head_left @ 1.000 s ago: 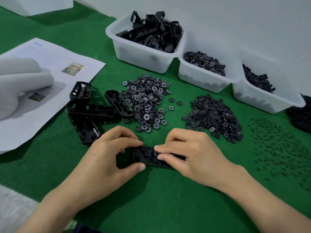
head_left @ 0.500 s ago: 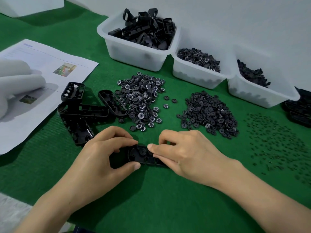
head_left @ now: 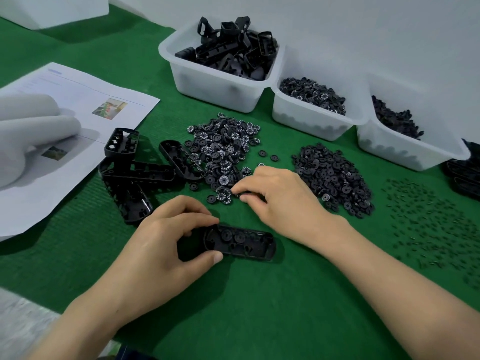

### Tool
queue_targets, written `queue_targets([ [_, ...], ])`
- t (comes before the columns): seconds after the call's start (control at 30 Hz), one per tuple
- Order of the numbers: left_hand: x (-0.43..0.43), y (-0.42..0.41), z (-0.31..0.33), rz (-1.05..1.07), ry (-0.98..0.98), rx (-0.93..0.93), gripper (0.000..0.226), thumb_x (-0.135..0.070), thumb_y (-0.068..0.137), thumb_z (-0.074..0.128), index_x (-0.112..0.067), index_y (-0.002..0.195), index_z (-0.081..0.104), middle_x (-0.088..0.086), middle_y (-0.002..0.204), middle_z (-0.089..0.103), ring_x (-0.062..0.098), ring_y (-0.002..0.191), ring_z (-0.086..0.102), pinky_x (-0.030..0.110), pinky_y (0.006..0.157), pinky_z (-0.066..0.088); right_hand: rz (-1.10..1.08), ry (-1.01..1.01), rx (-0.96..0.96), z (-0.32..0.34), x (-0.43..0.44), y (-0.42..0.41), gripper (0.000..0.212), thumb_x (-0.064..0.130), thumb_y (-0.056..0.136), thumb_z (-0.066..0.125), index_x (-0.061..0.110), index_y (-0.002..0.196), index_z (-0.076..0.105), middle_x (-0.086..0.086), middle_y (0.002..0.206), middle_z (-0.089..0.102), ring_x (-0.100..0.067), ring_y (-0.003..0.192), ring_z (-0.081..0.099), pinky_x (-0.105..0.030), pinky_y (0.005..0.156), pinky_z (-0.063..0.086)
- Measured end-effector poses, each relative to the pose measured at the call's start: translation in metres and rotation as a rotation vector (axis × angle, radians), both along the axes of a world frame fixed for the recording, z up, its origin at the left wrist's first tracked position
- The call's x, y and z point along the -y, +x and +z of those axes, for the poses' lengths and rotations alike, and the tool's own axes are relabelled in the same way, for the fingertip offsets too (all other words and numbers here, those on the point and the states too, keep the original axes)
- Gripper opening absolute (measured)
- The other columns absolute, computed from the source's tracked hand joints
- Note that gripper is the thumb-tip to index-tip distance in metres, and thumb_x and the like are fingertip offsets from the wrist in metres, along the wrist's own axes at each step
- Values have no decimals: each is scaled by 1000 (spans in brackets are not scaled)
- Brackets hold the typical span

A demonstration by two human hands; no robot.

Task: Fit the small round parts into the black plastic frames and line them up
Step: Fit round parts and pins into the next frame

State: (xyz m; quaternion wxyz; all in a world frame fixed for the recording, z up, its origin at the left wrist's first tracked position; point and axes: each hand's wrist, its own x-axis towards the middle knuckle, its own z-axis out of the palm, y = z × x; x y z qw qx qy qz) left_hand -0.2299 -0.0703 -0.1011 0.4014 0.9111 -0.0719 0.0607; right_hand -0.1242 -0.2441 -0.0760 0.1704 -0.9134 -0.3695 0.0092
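Left hand (head_left: 161,245): thumb and forefinger curl round the left end of a black frame (head_left: 244,244) and pinch it from the near and far sides. The frame lies flat, open side up, on the green bench (head_left: 259,307), lower centre of the view. Two seated round parts (head_left: 226,233) sit side by side in its left half. The rest of its interior is too dark to read.

Right hand (head_left: 280,201): just above and right of the frame, not touching it, palm down. The fingertips (head_left: 237,189) curl onto the near edge of the pile of white-marked round parts (head_left: 223,152). Forefinger and thumb tips are close together; cannot tell whether a part is between them.

Left of that pile: a heap of spare frames (head_left: 135,178), crossed over one another, partly on a printed sheet (head_left: 78,105). A blurred white shape (head_left: 28,136) lies at the left edge.

Right of the hand: a pile of plain black round parts (head_left: 335,178), then a scatter of tiny dark pins (head_left: 428,229).

Upper centre to right: three white tubs in a row. The first tub (head_left: 215,87) holds frames, the second tub (head_left: 311,120) holds round parts, and the third tub (head_left: 405,149) holds dark pieces I cannot identify.
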Motion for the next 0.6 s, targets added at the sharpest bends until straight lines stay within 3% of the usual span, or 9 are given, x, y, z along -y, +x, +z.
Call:
queue_targets([
  [0.1,0,0,-1,2,-1,4,52,-58,65,55,-28,106,66,-22,106,52,0,96,53,17,77,46,-10,0,-27,2,-1,3,13,21,88,60,22,98,67,11,82,49,-10,74,46,-34,79,47],
  [0.23,-1,-1,-1,1,1,11,52,-59,65,54,-29,106,66,-23,105,52,0,94,52,17,76,45,-13,45,-101,2,8,-3,9,19,86,61,19,86,70,8,84,59,-6,73,52,-30,73,45],
  [0.33,0,-1,-1,-1,8,11,52,-59,65,54,-28,106,66,-23,105,52,-1,95,52,15,75,45,-71,98,-191,0,12,-7,11,18,83,63,20,76,71,8,78,62,2,62,49,-20,65,37],
  [0.47,0,-1,0,-4,14,13,52,-59,65,54,-28,106,66,-22,105,52,-2,95,51,11,77,43,-146,143,-199,-4,9,-3,8,14,80,66,20,81,71,11,69,61,3,56,49,-10,58,36],
  [0.6,1,-1,0,-4,-2,10,52,-58,64,55,-28,105,66,-22,105,53,-1,95,51,12,79,41,-77,145,-194,-3,14,-5,9,15,78,69,19,85,73,4,75,61,-2,55,49,-14,61,42],
])
